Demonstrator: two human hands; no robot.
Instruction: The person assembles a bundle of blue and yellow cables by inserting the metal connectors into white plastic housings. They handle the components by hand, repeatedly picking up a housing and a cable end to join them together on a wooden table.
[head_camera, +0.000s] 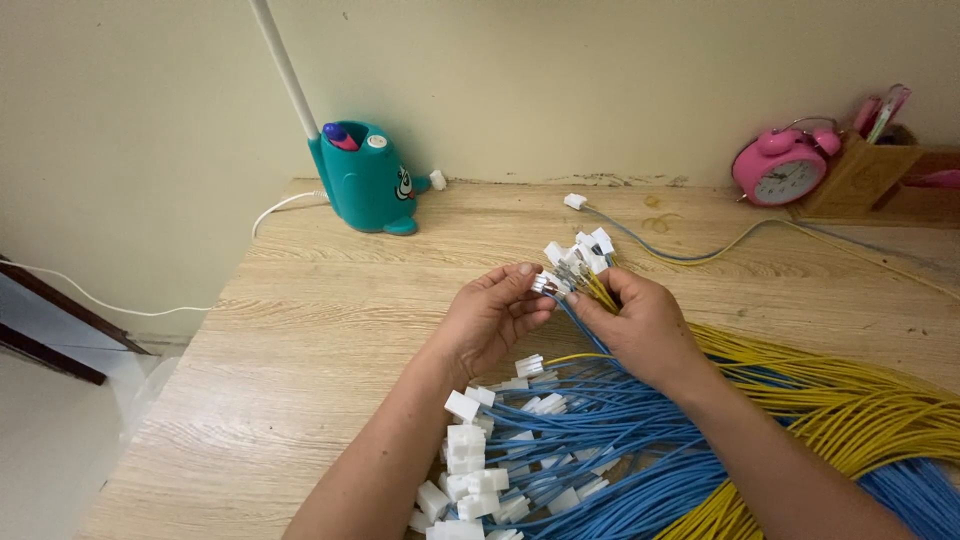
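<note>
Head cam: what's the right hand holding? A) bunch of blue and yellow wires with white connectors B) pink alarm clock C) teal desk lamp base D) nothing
A: the right hand grips a bunch of blue and yellow wires ending in white connectors.

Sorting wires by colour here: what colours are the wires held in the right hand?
Blue and yellow wires, gripped by the right hand; head view.

A light wood-grain bench (330, 330) carries everything. At its far left stands a teal whale-shaped lamp base (365, 178). At the far right are a pink alarm clock (785, 165) and a wooden organiser (865, 180). One blue-and-yellow wire pair with a white connector (574, 201) lies across the far middle. Near right, a heap of blue wires (620, 450) and yellow wires (850, 400) spreads out, with white connectors (470, 470) piled at its left end.
</note>
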